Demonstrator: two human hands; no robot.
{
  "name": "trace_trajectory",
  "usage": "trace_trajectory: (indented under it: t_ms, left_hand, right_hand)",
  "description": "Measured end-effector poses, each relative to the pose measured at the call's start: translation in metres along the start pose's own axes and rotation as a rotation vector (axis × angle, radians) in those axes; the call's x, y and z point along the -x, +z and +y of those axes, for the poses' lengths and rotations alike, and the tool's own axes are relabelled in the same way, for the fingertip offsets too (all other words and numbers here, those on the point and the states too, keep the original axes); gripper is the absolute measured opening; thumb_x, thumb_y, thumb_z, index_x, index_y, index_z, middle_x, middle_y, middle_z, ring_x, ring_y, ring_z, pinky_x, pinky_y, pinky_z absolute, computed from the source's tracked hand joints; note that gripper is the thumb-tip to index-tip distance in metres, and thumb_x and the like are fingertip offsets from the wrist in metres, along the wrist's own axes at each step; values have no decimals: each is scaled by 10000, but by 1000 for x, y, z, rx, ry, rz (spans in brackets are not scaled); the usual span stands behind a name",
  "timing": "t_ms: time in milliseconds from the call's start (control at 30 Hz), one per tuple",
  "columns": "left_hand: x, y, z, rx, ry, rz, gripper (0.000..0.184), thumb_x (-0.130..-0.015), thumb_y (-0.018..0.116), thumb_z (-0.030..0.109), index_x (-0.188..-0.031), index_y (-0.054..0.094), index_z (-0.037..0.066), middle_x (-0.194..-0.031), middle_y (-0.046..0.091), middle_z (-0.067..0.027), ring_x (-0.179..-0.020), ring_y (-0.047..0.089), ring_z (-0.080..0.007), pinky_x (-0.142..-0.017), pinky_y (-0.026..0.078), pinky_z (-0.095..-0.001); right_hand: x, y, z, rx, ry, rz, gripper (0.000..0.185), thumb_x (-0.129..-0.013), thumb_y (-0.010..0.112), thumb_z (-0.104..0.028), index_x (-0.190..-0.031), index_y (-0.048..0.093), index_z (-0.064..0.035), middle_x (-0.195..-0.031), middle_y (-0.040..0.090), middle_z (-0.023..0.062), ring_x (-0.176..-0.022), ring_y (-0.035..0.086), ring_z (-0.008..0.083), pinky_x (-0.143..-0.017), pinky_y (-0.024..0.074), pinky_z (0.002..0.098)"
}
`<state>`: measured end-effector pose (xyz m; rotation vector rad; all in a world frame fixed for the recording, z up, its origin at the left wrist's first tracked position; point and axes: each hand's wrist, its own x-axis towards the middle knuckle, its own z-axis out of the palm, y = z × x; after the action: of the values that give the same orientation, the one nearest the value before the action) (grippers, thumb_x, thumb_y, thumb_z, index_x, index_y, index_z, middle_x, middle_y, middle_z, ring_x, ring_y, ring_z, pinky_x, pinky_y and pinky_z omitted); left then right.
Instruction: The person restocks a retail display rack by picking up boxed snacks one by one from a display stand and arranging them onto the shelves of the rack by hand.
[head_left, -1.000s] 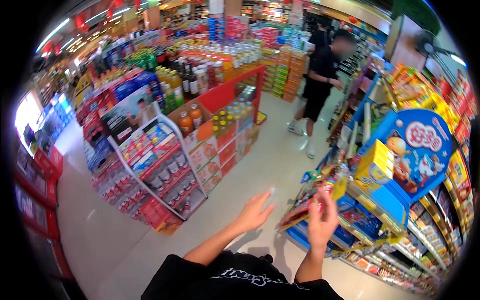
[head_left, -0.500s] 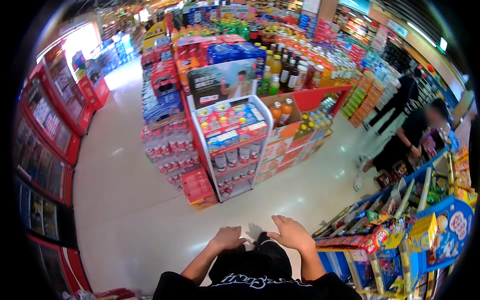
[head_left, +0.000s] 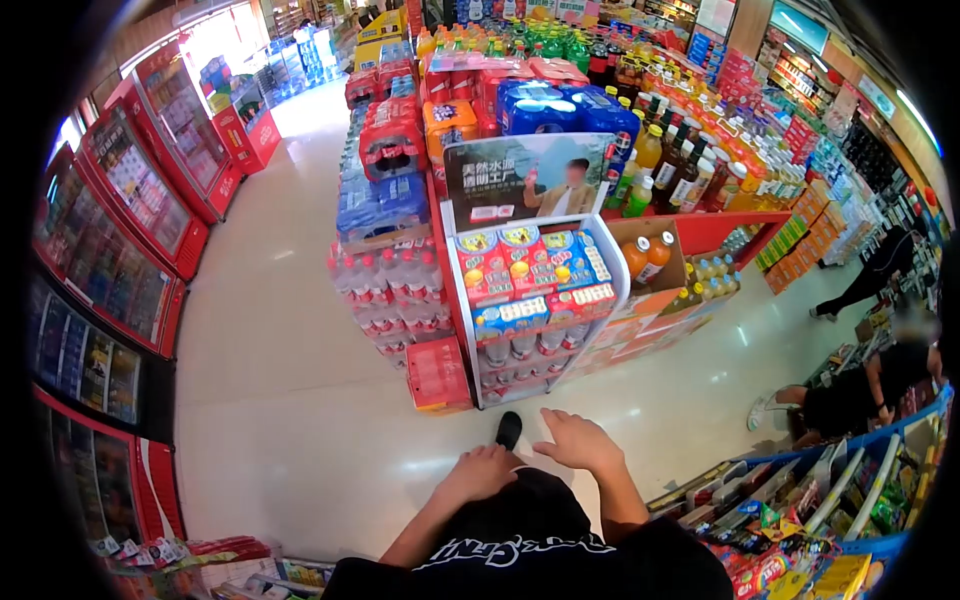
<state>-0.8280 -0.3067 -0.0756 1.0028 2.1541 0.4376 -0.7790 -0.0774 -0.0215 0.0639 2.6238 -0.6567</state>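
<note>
Black shirt point(head_left: 630, 565) below, we held left hand point(head_left: 482, 472) and right hand point(head_left: 580, 442) apart, fingers point(head_left: 557, 422) unclenched. Red coolers point(head_left: 165, 315) and a white drinks rack point(head_left: 617, 280) stood on the glossy floor point(head_left: 290, 430).

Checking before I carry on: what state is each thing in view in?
Left hand: fingers loosely bent; palm hidden, nothing visibly held.
Right hand: open, nothing visibly held.
Cooler doors: look shut.
Display rack: standing, stocked.
Poster: upright above the rack.
Red box: top looks closed.
Orange bottles: upright, capped.
Carton: open-topped, holding the bottles.
</note>
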Motion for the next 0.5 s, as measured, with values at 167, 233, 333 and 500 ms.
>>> trace_trajectory:
  t_ms: [167, 233, 333, 500]
  left_hand:
    - [-61, -71, -12, 15, 145, 403, 618, -989, 616, 386, -1411, 498, -49, -1395, 562, -257, -1297, 534, -429, -1096, 435, -488]
    - [-81, -109, -4, 71, 186, 511, 601, -977, 636, 342, -1408, 503, -55, -1374, 564, -258, -1291, 528, -420, -1109, 422, -476]
    - [-121, -152, 3, 52, 214, 685, 583, -958, 668, 307, -1390, 516, -54, -1374, 560, -255, -1302, 517, -417, -1107, 418, -470]
    - [-186, -179, -4, -295, 28, 828, 723, -924, 706, 374, -1487, 457, -7, -1555, 423, -225, -1419, 399, -421, -1159, 305, -577]
  right_hand:
    - [-67, -56, 40, -29, -7, 221, 613, -923, 690, -379, -1355, 501, 13, -1229, 649, 255, -1138, 628, 466, -931, 534, 517]
    - [-97, -77, 49, -84, -56, 419, 600, -928, 692, -334, -1369, 491, 21, -1202, 651, 256, -1119, 627, 471, -917, 531, 525]
    - [-135, -102, 55, -236, 1, 620, 609, -931, 697, -282, -1396, 470, 38, -1181, 644, 268, -1074, 624, 476, -889, 519, 544]
    - [-188, -113, 65, -394, 107, 760, 581, -958, 698, -320, -1363, 533, 62, -1184, 634, 275, -1091, 628, 461, -881, 535, 486]
